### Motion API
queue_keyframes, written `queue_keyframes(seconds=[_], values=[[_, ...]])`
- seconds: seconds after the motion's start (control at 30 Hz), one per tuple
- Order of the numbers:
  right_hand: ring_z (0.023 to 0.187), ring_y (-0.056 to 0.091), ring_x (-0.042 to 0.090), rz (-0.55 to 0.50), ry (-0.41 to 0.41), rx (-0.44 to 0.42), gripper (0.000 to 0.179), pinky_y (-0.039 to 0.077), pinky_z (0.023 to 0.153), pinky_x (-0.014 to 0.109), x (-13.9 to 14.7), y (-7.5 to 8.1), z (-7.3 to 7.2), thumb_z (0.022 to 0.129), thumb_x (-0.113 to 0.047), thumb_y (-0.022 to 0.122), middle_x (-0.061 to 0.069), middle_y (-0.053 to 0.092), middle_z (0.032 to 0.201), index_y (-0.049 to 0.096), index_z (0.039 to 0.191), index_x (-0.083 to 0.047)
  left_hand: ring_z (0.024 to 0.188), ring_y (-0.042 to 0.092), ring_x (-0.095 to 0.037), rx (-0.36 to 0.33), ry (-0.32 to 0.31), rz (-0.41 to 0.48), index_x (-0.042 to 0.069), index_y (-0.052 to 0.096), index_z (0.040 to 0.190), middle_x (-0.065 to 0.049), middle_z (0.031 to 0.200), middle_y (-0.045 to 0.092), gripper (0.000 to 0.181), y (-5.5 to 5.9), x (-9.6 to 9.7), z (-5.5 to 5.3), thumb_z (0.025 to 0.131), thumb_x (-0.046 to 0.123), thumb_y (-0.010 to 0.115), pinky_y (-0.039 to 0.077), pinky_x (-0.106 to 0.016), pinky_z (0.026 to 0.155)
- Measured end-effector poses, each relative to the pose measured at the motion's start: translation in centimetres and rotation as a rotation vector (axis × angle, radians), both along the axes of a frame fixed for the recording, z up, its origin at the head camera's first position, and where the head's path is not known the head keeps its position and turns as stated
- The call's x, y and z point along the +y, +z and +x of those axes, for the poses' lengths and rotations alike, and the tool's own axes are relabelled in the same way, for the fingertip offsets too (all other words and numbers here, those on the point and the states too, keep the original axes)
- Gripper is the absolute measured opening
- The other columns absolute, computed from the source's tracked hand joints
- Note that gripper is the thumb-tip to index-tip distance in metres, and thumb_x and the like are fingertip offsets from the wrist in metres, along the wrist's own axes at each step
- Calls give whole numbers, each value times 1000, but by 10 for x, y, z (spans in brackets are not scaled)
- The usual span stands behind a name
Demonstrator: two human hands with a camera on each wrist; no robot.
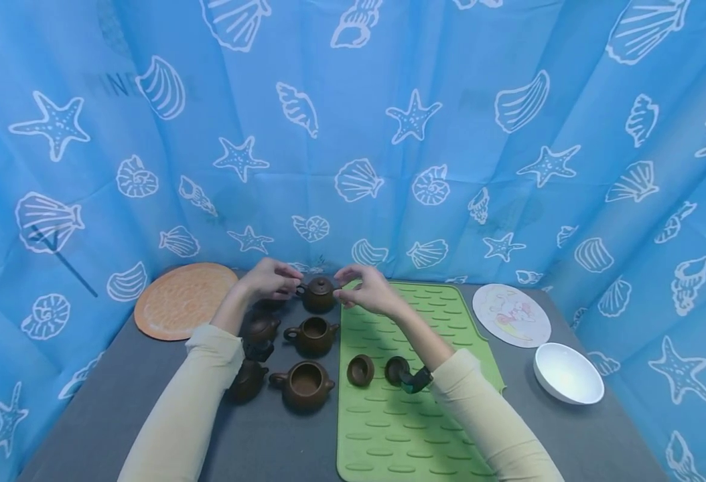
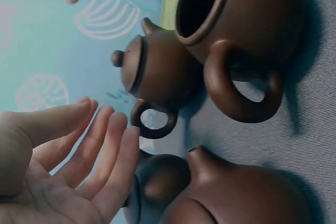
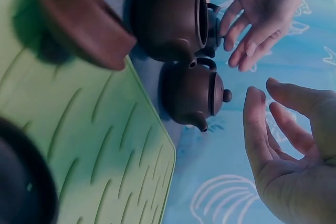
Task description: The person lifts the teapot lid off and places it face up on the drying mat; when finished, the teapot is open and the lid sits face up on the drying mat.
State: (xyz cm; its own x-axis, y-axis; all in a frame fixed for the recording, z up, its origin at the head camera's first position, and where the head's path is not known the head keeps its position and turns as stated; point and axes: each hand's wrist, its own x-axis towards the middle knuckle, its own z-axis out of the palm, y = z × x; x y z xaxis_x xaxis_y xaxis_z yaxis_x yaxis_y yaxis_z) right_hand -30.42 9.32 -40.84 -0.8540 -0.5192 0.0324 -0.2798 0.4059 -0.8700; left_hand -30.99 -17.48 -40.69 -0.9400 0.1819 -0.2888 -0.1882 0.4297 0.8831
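Both hands are raised beside a small brown lidded teapot (image 1: 319, 302) at the back of the table, one on each side. The left hand (image 1: 271, 278) is by its handle, fingers extended and nothing in them; in the left wrist view the fingertips overlap the edge of that handle (image 2: 170, 125). By the spout side, the right hand (image 1: 368, 289) has its fingers loosely bent, with a gap between thumb and fingers in the right wrist view. Two lidless brown teapots, one middle (image 1: 315, 345) and one nearer (image 1: 305, 400), stand in line in front of the lidded one.
More brown teapots (image 1: 260, 327) stand under the left forearm, partly hidden. Two small round brown pieces, a left one (image 1: 360, 378) and a right one (image 1: 394, 370), sit on the green mat (image 1: 377, 442). An orange-brown round board (image 1: 178, 304), a printed disc (image 1: 510, 314) and a white bowl (image 1: 567, 378) lie outward.
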Motion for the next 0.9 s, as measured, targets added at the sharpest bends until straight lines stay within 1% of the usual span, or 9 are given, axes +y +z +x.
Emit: queue_keyframes(seconds=[0.13, 0.23, 0.33, 0.43, 0.5, 0.63, 0.7, 0.77, 0.9], values=[[86, 80, 40, -23, -28, -15, 39, 66, 90, 61, -11, -2, -6, 100, -5, 75, 28, 71, 122, 65, 135, 8, 121, 73, -35, 6, 51, 12, -5, 66, 140, -26, 136, 69, 35, -6, 3, -5, 107, 5, 64, 65, -44, 104], [86, 80, 31, -69, -48, -70, 38, 66, 92, 60, -19, -4, -11, 100, -3, 75, 27, 71, 122, 65, 135, 8, 112, 75, -29, 3, 102, 15, -5, 65, 141, -24, 132, 70, 36, -9, 5, -8, 107, 3, 64, 66, -40, 100], [89, 80, 29, -116, -64, -129, 37, 65, 95, 58, -26, -8, -17, 100, -1, 74, 29, 70, 125, 65, 135, 8, 105, 76, -24, -4, 126, 15, -6, 64, 143, -22, 129, 70, 36, -13, 7, -11, 107, 3, 62, 67, -38, 99], [92, 80, 30, -144, -75, -168, 38, 64, 98, 58, -32, -12, -21, 100, 0, 73, 32, 68, 128, 64, 135, 9, 101, 76, -22, -19, 125, 20, -6, 63, 144, -22, 127, 70, 37, -16, 9, -12, 108, 2, 61, 67, -39, 100], [92, 80, 31, -149, -85, -187, 40, 64, 99, 58, -36, -15, -22, 100, 1, 73, 33, 67, 130, 63, 137, 11, 99, 77, -21, -28, 112, 27, -8, 62, 145, -23, 127, 71, 38, -17, 10, -12, 108, 2, 60, 66, -40, 100], [88, 78, 26, -167, -118, -221, 40, 65, 98, 55, -42, -20, -25, 100, 3, 72, 32, 66, 130, 63, 138, 11, 94, 80, -20, -32, 85, 28, -10, 61, 145, -28, 129, 71, 38, -21, 13, -12, 109, 1, 58, 66, -42, 101], [84, 76, 21, -171, -138, -225, 39, 66, 97, 54, -44, -23, -27, 100, 4, 71, 28, 68, 125, 64, 137, 11, 92, 81, -20, -30, 84, 21, -11, 61, 144, -29, 131, 71, 37, -22, 15, -12, 109, 0, 56, 66, -42, 99], [79, 72, 16, -168, -157, -228, 37, 67, 96, 53, -46, -25, -28, 99, 4, 71, 22, 70, 115, 66, 135, 11, 90, 82, -21, -34, 95, 17, -11, 62, 142, -30, 130, 71, 35, -23, 16, -12, 109, -1, 56, 67, -42, 97], [73, 68, 12, -152, -191, -235, 32, 68, 92, 49, -48, -31, -30, 101, 3, 70, 9, 67, 98, 69, 132, 9, 92, 83, -24, -41, 140, 29, -8, 66, 139, -28, 128, 72, 32, -26, 18, -12, 109, 0, 57, 67, -41, 95]])
